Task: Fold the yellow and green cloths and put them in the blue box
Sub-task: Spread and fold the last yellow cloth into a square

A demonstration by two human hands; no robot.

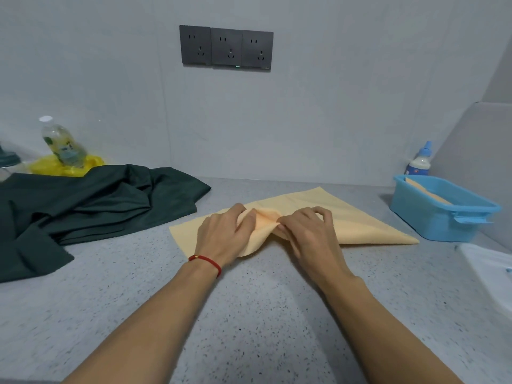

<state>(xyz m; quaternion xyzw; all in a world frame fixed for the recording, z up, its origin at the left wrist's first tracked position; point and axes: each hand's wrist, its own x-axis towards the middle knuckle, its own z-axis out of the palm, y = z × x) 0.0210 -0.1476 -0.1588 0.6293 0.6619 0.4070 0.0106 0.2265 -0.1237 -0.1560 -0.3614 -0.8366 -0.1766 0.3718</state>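
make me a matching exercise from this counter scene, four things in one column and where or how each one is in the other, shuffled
Things:
1. pale yellow cloth
2. dark green cloth
3. blue plastic box
4. clear plastic bottle with white cap

Places or states:
A. lying crumpled at the left of the counter
B. at the right, with something yellow already in it
C. pinched at the middle by both hands
D. far left by the wall, resting on a yellow bag

Pairs: 1-C, 2-A, 3-B, 4-D

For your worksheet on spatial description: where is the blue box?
The blue box sits at the counter's far right, just beyond the yellow cloth's right corner, before a small bottle.
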